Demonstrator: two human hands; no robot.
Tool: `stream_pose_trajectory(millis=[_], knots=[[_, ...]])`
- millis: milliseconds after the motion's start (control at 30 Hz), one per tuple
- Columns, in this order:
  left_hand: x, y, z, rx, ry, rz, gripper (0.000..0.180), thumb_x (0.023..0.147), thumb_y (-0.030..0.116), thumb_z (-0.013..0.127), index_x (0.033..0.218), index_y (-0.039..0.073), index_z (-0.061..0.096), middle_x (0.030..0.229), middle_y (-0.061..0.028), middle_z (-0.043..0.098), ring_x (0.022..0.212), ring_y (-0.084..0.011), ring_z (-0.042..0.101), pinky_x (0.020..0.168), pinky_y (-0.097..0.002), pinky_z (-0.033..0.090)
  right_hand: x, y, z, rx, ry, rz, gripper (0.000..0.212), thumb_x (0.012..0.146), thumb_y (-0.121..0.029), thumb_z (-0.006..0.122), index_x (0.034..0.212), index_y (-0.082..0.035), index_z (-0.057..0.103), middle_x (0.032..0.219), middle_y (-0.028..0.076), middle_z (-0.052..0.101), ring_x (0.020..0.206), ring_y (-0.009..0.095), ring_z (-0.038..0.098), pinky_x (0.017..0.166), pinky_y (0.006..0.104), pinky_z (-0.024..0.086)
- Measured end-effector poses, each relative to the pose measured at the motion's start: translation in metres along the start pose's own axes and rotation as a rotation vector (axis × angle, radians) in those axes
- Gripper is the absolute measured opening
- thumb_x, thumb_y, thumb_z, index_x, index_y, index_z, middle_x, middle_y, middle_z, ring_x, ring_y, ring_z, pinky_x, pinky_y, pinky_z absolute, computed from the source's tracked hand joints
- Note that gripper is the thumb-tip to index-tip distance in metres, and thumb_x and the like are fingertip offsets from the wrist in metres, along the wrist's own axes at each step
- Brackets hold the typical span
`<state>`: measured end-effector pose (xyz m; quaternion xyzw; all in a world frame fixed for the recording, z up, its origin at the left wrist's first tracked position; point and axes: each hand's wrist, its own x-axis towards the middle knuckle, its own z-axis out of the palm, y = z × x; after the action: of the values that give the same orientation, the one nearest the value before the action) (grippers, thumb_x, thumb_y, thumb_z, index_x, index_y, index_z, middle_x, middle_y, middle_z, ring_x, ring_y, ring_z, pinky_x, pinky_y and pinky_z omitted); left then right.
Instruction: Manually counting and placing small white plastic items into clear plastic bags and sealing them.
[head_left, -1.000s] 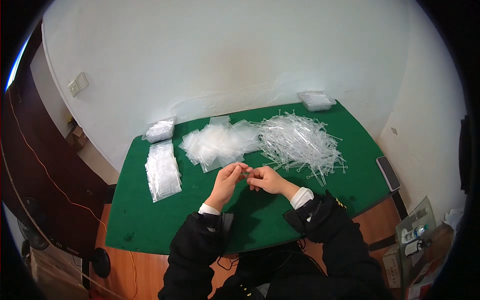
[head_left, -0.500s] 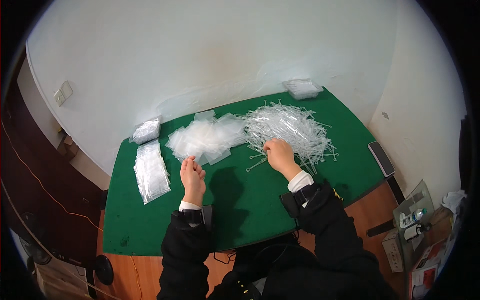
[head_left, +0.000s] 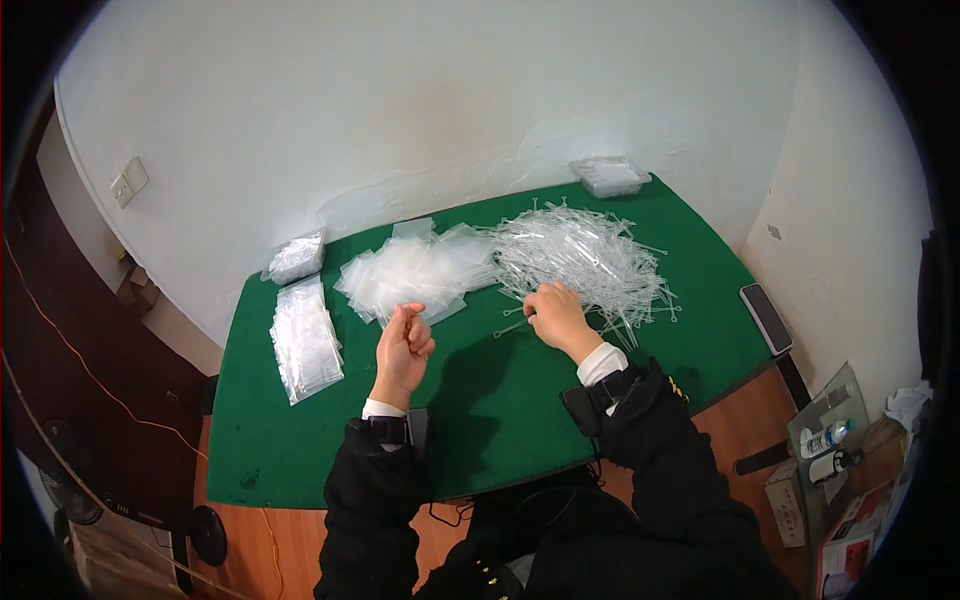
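A heap of clear plastic sticks with small ring ends (head_left: 590, 250) lies on the right half of the table. At its near left edge is my right hand (head_left: 560, 320), fingers bent down and closed; what they pinch is hidden. One stick (head_left: 508, 330) lies by those fingertips. My left hand (head_left: 403, 352) is raised just in front of a loose pile of clear plastic bags (head_left: 410, 265), fingers curled and closed. Anything between its thumb and fingers is too small or clear to make out. Left of it, a neat row of filled clear bags (head_left: 306, 342) overlaps.
Two clear plastic tubs stand along the back edge, the left tub (head_left: 297, 257) and the right tub (head_left: 610, 177). A dark flat device (head_left: 766, 318) lies at the right edge of the green table (head_left: 290, 455). Beyond it, a glass side stand (head_left: 830, 400) holds bottles.
My left hand has shifted slightly right and up, its fingers more tightly curled. My right hand has moved a little left and stays at the heap's edge.
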<state>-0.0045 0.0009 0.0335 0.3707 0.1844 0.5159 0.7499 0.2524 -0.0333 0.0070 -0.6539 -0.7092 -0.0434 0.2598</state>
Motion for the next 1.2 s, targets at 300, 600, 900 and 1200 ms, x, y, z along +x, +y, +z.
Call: stream_pose_trajectory(millis=[300, 600, 900, 1200], knots=[[0.002, -0.001, -0.004, -0.023, 0.023, -0.013, 0.031, 0.096, 0.031, 0.039, 0.098, 0.004, 0.052, 0.063, 0.0034, 0.03, 0.052, -0.007, 0.025, 0.047, -0.0222, 0.023, 0.001, -0.001, 0.003, 0.025, 0.023, -0.067, 0.005, 0.068, -0.009, 0.063, 0.066, -0.014, 0.064, 0.075, 0.006, 0.057, 0.084, 0.027, 0.052, 0.072, 0.0419, 0.039], [0.001, -0.001, -0.001, -0.023, 0.032, 0.022, 0.026, 0.095, 0.028, 0.041, 0.101, 0.005, 0.051, 0.066, 0.0033, 0.03, 0.057, -0.0078, 0.029, 0.051, -0.0215, 0.027, 0.007, -0.003, 0.006, 0.17, 0.026, -0.176, 0.002, 0.071, -0.011, 0.06, 0.07, -0.01, 0.06, 0.072, 0.006, 0.058, 0.079, 0.028, 0.053, 0.069, 0.0414, 0.041], [0.001, -0.011, 0.001, -0.064, -0.083, -0.001, 0.023, 0.095, 0.025, 0.042, 0.1, 0.004, 0.051, 0.068, 0.0029, 0.034, 0.06, -0.0082, 0.031, 0.053, -0.0217, 0.029, 0.003, -0.035, -0.006, 0.808, -0.099, -0.109, 0.004, 0.082, -0.008, 0.056, 0.081, -0.004, 0.054, 0.069, 0.003, 0.056, 0.063, 0.013, 0.051, 0.058, 0.0274, 0.041], [-0.005, -0.017, 0.024, 0.024, -0.153, 0.086, 0.023, 0.096, 0.024, 0.041, 0.102, 0.004, 0.051, 0.077, 0.0008, 0.044, 0.069, -0.0098, 0.039, 0.063, -0.0232, 0.035, -0.009, -0.075, -0.008, 1.493, -0.102, 0.106, 0.008, 0.085, -0.009, 0.056, 0.086, -0.001, 0.057, 0.075, 0.001, 0.059, 0.062, 0.006, 0.053, 0.056, 0.0199, 0.042]])
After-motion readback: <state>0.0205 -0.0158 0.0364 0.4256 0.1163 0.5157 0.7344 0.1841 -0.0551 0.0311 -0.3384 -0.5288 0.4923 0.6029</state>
